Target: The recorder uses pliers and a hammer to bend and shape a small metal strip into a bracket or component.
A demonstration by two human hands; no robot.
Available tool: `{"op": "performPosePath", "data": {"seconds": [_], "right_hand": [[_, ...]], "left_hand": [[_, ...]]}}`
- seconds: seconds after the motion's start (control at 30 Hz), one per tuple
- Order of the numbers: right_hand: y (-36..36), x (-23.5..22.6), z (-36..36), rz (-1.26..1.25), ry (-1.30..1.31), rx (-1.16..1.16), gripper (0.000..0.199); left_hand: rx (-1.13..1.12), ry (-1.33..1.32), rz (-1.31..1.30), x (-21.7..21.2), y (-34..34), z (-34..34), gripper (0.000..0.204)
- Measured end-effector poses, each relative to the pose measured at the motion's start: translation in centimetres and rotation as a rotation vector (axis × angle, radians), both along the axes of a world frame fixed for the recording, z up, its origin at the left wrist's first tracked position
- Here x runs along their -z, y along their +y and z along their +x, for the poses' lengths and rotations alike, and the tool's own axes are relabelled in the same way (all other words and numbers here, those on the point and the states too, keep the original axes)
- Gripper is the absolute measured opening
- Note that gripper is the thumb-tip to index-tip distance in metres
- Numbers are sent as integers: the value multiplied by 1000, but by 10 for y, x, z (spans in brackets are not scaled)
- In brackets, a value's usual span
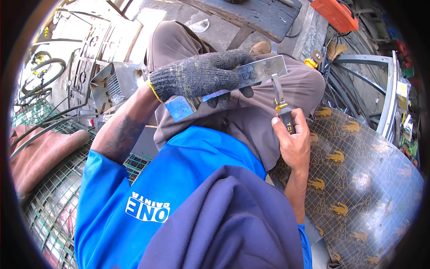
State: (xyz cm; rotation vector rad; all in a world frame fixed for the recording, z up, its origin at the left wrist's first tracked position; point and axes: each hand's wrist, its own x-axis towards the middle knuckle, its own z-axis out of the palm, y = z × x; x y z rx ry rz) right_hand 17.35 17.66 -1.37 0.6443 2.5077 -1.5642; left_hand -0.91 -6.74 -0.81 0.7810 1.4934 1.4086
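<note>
My left hand (197,76), in a dark grey knit glove with a yellow cuff edge, is closed around a shiny bent sheet-metal strip (262,71) above my lap. One end of the strip reaches past the fingertips to the right; its bluish, folded end shows below the wrist. My bare right hand (293,139) grips a black-and-yellow hand tool (286,120), thumb along its handle. A narrow grey metal blade rises from the tool, its tip close under the strip's right end; whether they touch I cannot tell. The tool's exact kind is unclear.
A film-covered sheet (349,193) with gold printed figures lies at right. Beyond it are a yellow grinder (311,62), curved steel bars (389,94) and an orange case (336,15). A vented metal box (112,87), green wire mesh (53,201) and brown material (49,152) are at left.
</note>
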Motion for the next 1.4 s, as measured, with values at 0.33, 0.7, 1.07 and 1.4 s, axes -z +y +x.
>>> {"op": "performPosePath", "data": {"seconds": [0.33, 0.7, 1.07, 1.4], "right_hand": [[-21, -2, -2, 12, 24, -13, 24], [-26, -14, -7, 170, 13, -60, 26], [-28, -9, -9, 263, 38, -25, 33], [-26, -11, -12, 290, 34, -26, 31]], "left_hand": [[-106, -205, -232, 6, 11, 4, 59], [1, 215, 54, 34, 0, 2, 47], [-99, -230, -238, 4, 10, 6, 53], [-119, -182, -212, 10, 9, 8, 56]]}}
